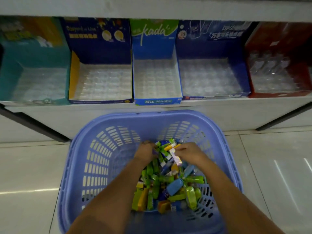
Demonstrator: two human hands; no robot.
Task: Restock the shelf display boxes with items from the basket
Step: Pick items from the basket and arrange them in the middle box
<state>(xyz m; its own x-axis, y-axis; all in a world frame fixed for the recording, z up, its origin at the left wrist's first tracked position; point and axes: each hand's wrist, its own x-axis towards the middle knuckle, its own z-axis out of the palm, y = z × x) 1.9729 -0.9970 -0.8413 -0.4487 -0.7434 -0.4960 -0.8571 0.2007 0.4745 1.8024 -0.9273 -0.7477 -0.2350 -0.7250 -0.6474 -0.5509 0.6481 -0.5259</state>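
Because the small wrapped packets (pixel 163 179) heaped in the lilac slotted plastic basket (pixel 99 149) look light, crinkly and slippery, a pinch across the middle should suit. Left hand (pixel 146 152) curls round green packets (pixel 161 149); right hand (pixel 190 153) pinches a pale pink packet (pixel 176 157). Wrappers: green, blue, yellow.

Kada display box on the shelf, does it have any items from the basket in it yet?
No, the Kada display box shows only its bare clear plastic insert, with nothing lying on it.
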